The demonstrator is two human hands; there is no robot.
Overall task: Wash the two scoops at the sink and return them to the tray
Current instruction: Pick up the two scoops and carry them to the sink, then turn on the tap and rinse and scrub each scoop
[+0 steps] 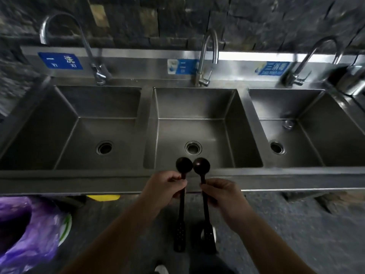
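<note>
Left hand: the left hand (166,186) is closed around the handle of the left scoop (183,165), high up near its round bowl.
Right hand: the right hand (221,191) is closed around the handle of the right scoop (201,166), also high up near the bowl.
Where the scoops are: both are up in the air, side by side. Their round bowls almost touch, just over the front edge of the middle basin (197,129) of the sink. Their long handles hang back toward the person.
The sink: it has three basins in a row, and each has a tap. The middle tap (207,56) is at the back edge, and no water is running.
The tray: I cannot see it here.
How they will handle: the scoops look dark, hard and stiff, and most likely light. They will probably not bend. Once wet they may get slippery.
Where to hold: the thin part of the handle, near the bowl, looks like a good place. The wide end with the little holes may give more grip.
How far along: the washing does not look started yet.
</note>
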